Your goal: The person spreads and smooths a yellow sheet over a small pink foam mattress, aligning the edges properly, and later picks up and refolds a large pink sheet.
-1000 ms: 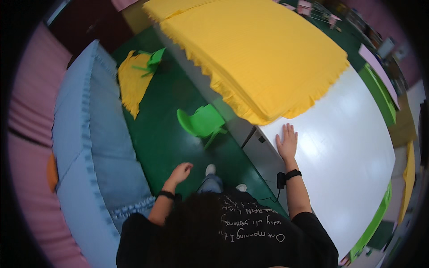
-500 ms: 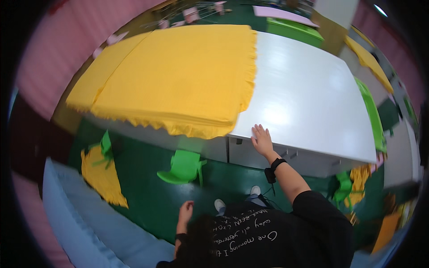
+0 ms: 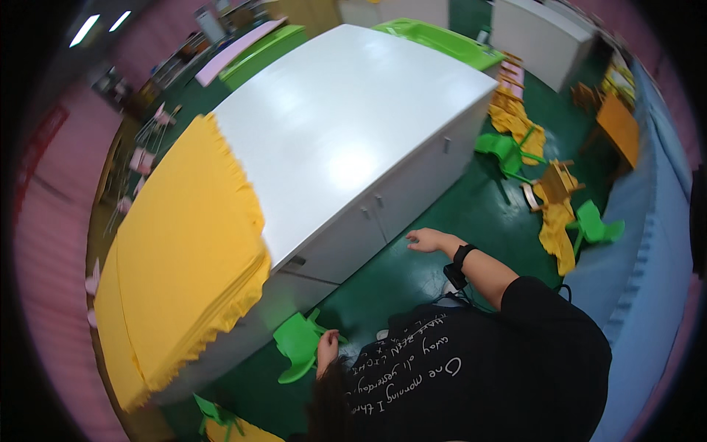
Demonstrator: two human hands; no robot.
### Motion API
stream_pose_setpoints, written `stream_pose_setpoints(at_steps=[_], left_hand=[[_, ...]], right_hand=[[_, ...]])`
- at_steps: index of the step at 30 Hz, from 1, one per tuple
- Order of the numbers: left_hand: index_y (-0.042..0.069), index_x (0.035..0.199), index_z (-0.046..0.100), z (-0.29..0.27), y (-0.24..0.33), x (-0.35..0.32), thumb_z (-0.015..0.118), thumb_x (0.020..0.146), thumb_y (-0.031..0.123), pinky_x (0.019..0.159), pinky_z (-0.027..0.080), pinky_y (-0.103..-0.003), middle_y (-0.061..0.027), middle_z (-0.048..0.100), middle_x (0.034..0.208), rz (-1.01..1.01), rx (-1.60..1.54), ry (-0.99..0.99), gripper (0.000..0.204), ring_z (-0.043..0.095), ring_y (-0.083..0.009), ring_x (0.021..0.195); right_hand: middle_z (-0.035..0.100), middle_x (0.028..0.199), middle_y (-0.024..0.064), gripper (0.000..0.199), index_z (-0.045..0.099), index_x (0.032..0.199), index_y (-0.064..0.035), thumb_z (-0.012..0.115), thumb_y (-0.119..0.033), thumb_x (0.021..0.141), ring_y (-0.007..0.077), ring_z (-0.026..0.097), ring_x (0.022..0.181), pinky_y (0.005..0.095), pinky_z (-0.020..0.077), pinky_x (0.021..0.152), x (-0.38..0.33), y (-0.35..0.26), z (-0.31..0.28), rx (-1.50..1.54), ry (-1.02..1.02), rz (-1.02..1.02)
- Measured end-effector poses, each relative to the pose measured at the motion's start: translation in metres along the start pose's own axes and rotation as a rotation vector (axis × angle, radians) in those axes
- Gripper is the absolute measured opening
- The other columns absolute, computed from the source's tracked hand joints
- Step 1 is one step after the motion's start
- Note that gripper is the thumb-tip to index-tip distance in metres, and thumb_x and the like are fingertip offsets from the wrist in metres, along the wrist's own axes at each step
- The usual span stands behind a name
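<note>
My right hand (image 3: 426,240) hangs in the air beside the white cabinet (image 3: 324,110), off its top and in front of its doors. Its fingers reach out, apart, with nothing in them. A black strap with a small black box is round that wrist. Low by my body, my left hand (image 3: 328,346) has its fingers curled and nothing visible in it; hair partly covers its forearm. Just behind it stands a small green chair (image 3: 294,345); whether they touch I cannot tell. A folded yellow cloth (image 3: 184,272) with a ruffled edge covers the cabinet's left end.
Green chairs (image 3: 595,224), yellow cloths (image 3: 556,236) and a small wooden chair (image 3: 557,183) lie or stand about the green floor at right. A green tray (image 3: 434,43) adjoins the cabinet's far end. A blue padded surface (image 3: 633,280) runs along the right; cables trail near my feet.
My right hand has left the cabinet top, where it lay flat, and now hangs beside the doors. The view has swung to the right. My left hand now appears close to the green chair.
</note>
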State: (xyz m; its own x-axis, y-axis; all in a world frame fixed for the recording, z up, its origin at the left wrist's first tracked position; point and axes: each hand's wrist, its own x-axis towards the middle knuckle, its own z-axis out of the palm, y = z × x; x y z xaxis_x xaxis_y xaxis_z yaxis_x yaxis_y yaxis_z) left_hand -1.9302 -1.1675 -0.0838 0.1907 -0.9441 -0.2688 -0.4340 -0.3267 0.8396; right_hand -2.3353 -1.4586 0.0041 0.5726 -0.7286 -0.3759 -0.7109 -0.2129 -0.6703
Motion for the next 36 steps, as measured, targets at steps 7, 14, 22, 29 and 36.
stream_pose_setpoints(at_steps=[7, 14, 22, 29, 36], left_hand=[[-0.001, 0.099, 0.058, 0.094, 0.115, 0.095, 0.047, 0.085, 0.003, 0.074, 0.047, -0.028, -0.0102, 0.063, 0.087, 0.185, 0.184, -0.232, 0.018, 0.06, -0.0158, 0.079], [0.0, 0.099, 0.058, 0.251, 0.248, 0.165, 0.046, 0.086, 0.004, 0.075, 0.047, -0.03, -0.0134, 0.062, 0.089, 0.333, 0.243, -0.487, 0.018, 0.061, -0.0233, 0.082], [0.0, 0.101, 0.058, 0.391, 0.35, 0.243, 0.047, 0.085, 0.006, 0.077, 0.047, -0.032, -0.0139, 0.063, 0.092, 0.473, 0.401, -0.811, 0.019, 0.061, -0.0256, 0.084], [0.0, 0.101, 0.058, 0.528, 0.422, 0.32, 0.046, 0.085, 0.006, 0.079, 0.047, -0.034, -0.0148, 0.063, 0.095, 0.425, 0.331, -0.874, 0.021, 0.061, -0.0274, 0.089], [0.001, 0.102, 0.059, 0.667, 0.518, 0.394, 0.047, 0.084, 0.008, 0.08, 0.047, -0.034, -0.0149, 0.062, 0.098, 0.528, 0.415, -0.872, 0.022, 0.06, -0.0274, 0.091]], right_hand=[[0.059, 0.112, 0.0167, 0.046, 0.052, 0.117, -0.0019, 0.056, -0.033, 0.084, 0.0307, 0.056, 0.102, 0.0377, 0.0445, 0.087, -0.113, 0.141, -0.035, 0.186, 0.262, 0.234], [0.063, 0.098, 0.0141, 0.038, 0.056, 0.108, -0.0009, 0.057, -0.029, 0.081, 0.0282, 0.06, 0.091, 0.0363, 0.0471, 0.08, -0.229, 0.259, -0.073, 0.385, 0.644, 0.449], [0.061, 0.09, 0.0087, 0.031, 0.055, 0.106, 0.0005, 0.058, -0.021, 0.084, 0.0173, 0.06, 0.082, 0.0299, 0.048, 0.073, -0.326, 0.359, -0.049, 0.778, 0.914, 0.648], [0.06, 0.091, 0.0067, 0.028, 0.055, 0.106, -0.0008, 0.054, -0.02, 0.086, 0.0175, 0.06, 0.077, 0.029, 0.0486, 0.068, -0.367, 0.446, -0.099, 1.006, 0.957, 0.824], [0.061, 0.084, 0.0084, 0.029, 0.055, 0.105, -0.0002, 0.058, -0.021, 0.084, 0.0157, 0.059, 0.069, 0.0284, 0.0477, 0.064, -0.382, 0.565, -0.211, 0.902, 1.104, 0.767]])
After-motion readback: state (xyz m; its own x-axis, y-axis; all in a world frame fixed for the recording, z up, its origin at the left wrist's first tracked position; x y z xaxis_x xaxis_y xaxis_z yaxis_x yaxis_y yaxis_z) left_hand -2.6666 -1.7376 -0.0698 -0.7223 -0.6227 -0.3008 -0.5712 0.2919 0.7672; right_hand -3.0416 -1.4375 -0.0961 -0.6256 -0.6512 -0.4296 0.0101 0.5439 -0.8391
